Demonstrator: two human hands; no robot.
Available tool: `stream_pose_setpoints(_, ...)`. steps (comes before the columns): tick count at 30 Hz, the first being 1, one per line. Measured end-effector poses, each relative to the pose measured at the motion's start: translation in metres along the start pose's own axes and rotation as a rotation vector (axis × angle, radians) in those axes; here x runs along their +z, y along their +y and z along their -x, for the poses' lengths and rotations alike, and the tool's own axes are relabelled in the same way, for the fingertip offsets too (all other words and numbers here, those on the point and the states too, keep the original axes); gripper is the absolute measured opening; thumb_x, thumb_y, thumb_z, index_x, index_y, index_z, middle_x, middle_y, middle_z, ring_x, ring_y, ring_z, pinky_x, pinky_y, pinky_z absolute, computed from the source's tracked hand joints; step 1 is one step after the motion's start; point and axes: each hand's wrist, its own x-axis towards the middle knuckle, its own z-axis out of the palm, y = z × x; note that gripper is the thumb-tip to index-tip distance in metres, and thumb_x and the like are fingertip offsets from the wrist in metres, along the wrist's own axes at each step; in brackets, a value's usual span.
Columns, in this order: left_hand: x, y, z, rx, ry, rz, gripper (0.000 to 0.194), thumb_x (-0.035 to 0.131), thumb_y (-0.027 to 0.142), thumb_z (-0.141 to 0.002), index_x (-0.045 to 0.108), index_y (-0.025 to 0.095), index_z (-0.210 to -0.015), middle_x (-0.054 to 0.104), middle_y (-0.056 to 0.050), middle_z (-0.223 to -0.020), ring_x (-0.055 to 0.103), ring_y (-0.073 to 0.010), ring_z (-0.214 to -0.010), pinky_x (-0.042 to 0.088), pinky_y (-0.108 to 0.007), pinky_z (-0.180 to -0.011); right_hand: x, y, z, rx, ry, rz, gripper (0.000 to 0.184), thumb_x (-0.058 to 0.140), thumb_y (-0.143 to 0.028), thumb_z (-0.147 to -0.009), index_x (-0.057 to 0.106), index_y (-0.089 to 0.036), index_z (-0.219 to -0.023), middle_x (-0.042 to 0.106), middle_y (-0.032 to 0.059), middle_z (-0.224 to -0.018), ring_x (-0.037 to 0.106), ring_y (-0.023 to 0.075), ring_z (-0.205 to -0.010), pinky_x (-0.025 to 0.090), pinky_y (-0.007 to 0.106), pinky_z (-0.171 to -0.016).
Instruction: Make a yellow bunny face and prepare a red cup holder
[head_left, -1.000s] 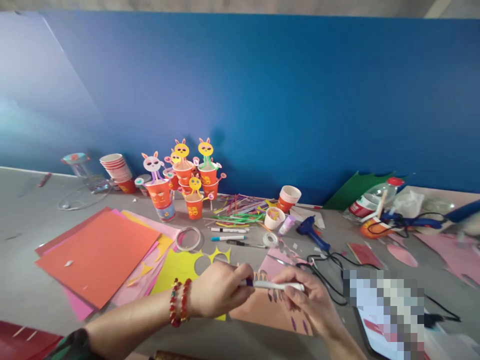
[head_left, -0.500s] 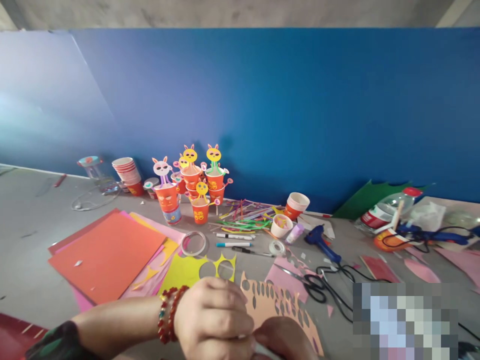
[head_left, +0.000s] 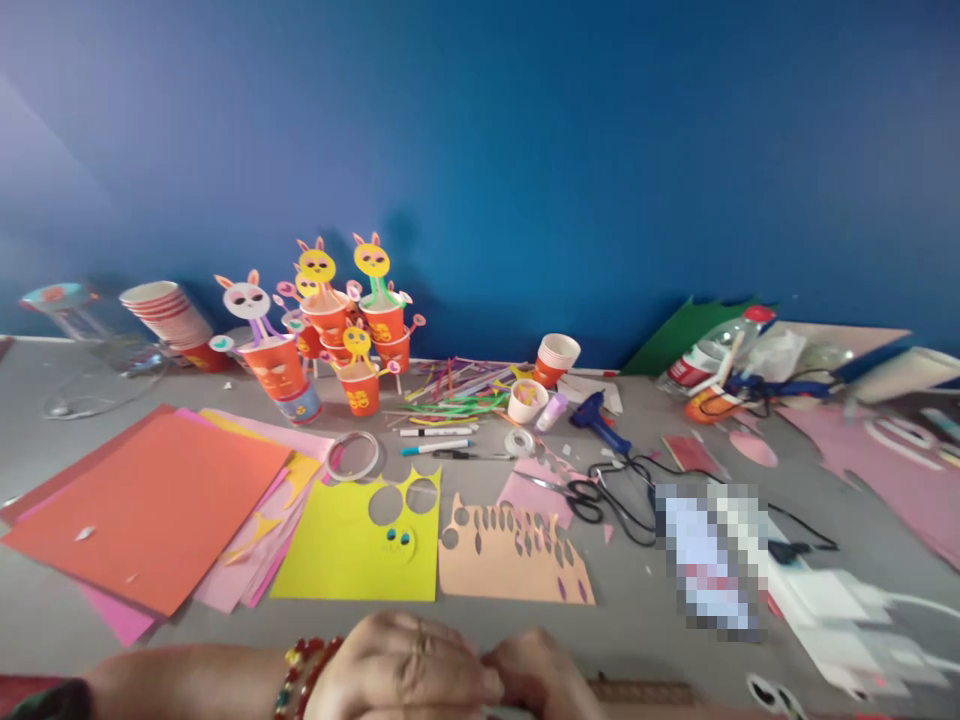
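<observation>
The left hand (head_left: pixel 405 665) and right hand (head_left: pixel 538 672) meet at the near edge, fingers bent; whether they grip anything is hidden. Just beyond lie a yellow sheet (head_left: pixel 337 550), left, and a peach sheet (head_left: pixel 510 578), right. Scissors (head_left: pixel 583 502) lie farther right; decorated cups (head_left: pixel 361 393) stand far left.

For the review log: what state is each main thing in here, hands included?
Left hand: curled, back up; grip hidden
Right hand: beside the left; blurred, grip hidden
Yellow-green sheet: flat, holes cut out
Peach sheet: flat, many cut-outs
Scissors: lying flat, blades over pink paper
White cup: upright, holding scraps
Glue gun: on its side
Bottle: tilted, red cap on
Tall cup stack: nested
</observation>
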Motion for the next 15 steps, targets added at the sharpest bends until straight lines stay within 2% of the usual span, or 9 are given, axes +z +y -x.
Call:
stream_pose_setpoints(2,-0.003,-0.002,-0.003,-0.007,0.045,-0.069,0.043,0.034,0.022,-0.103,0.036,0.016,-0.146,0.073,-0.017,-0.117,0.068,-0.0221,-0.114,0.054,-0.032,-0.100,-0.002,-0.010,0.000,0.056,0.026,-0.045,0.045,0.061,-0.055,-0.084,0.059,-0.020,-0.057,0.047,-0.0011,-0.055,0.043,0.0148,-0.055,0.032,0.024,-0.049)
stream_pose_setpoints(4,-0.004,-0.009,-0.005,-0.073,0.054,-0.186,0.039,0.040,0.026,-0.102,0.044,0.014,-0.139,0.073,-0.018,-0.113,0.068,-0.0242,-0.110,0.053,-0.036,-0.099,-0.008,-0.017,-0.002,0.098,0.083,-0.100,0.040,0.062,-0.048,-0.087,0.061,-0.018,-0.061,0.046,-0.0020,-0.058,0.043,0.0129,-0.056,0.033,0.023,-0.052)
stream_pose_setpoints(6,-0.007,-0.022,-0.005,-0.145,-0.019,-0.316,0.033,0.046,0.032,-0.100,0.054,0.012,-0.124,0.072,-0.017,-0.100,0.068,-0.0257,-0.095,0.055,-0.041,-0.091,-0.014,-0.018,-0.006,0.136,0.102,-0.121,0.043,0.057,-0.047,-0.091,0.061,-0.016,-0.062,0.043,-0.0031,-0.058,0.040,0.0109,-0.056,0.032,0.022,-0.052)
stream_pose_setpoints(7,-0.009,-0.030,-0.004,-0.170,-0.061,-0.371,0.024,0.046,0.029,-0.099,0.058,0.014,-0.113,0.071,-0.013,-0.088,0.067,-0.0236,-0.084,0.055,-0.040,-0.084,-0.017,-0.016,-0.007,0.144,0.107,-0.109,0.044,0.056,-0.048,-0.092,0.062,-0.016,-0.064,0.042,-0.0034,-0.058,0.039,0.0104,-0.055,0.031,0.022,-0.051)
stream_pose_setpoints(9,-0.019,-0.048,0.000,-0.123,-0.130,-0.477,0.017,0.044,0.021,-0.098,0.060,0.016,-0.099,0.067,-0.007,-0.074,0.062,-0.0202,-0.071,0.053,-0.037,-0.075,-0.023,-0.007,-0.008,0.132,0.148,-0.031,0.037,0.056,-0.049,-0.093,0.068,-0.016,-0.081,0.049,-0.0029,-0.061,0.043,0.0109,-0.055,0.033,0.021,-0.050)
stream_pose_setpoints(10,-0.027,-0.058,0.002,-0.130,-0.105,-0.552,0.016,0.045,0.019,-0.097,0.061,0.017,-0.097,0.067,-0.006,-0.074,0.062,-0.0201,-0.071,0.052,-0.038,-0.077,-0.027,-0.001,-0.007,0.123,0.193,0.027,0.034,0.057,-0.049,-0.092,0.069,-0.018,-0.098,0.056,-0.0016,-0.066,0.048,0.0122,-0.057,0.036,0.020,-0.049)
stream_pose_setpoints(11,-0.036,-0.068,0.005,-0.175,-0.078,-0.624,0.015,0.047,0.021,-0.097,0.062,0.017,-0.096,0.068,-0.006,-0.077,0.063,-0.0208,-0.076,0.051,-0.038,-0.079,-0.031,0.006,-0.005,0.109,0.254,0.111,0.039,0.060,-0.048,-0.091,0.066,-0.019,-0.116,0.062,0.0000,-0.072,0.053,0.0140,-0.059,0.040,0.021,-0.051)
stream_pose_setpoints(12,-0.045,-0.078,0.007,-0.269,-0.056,-0.680,0.016,0.047,0.023,-0.098,0.062,0.018,-0.097,0.070,-0.008,-0.084,0.064,-0.0219,-0.082,0.050,-0.038,-0.081,-0.036,0.013,-0.002,0.108,0.330,0.208,0.042,0.061,-0.046,-0.091,0.062,-0.021,-0.123,0.065,0.0013,-0.074,0.058,0.0162,-0.062,0.044,0.022,-0.054)
stream_pose_setpoints(15,-0.071,-0.105,0.016,-0.573,-0.006,-0.802,0.022,0.045,0.029,-0.100,0.064,0.018,-0.101,0.070,-0.010,-0.097,0.064,-0.0239,-0.093,0.049,-0.038,-0.084,-0.060,0.037,0.010,0.138,0.523,0.426,0.030,0.058,-0.045,-0.092,0.068,-0.022,-0.110,0.071,0.0049,-0.077,0.064,0.0191,-0.063,0.048,0.025,-0.054)
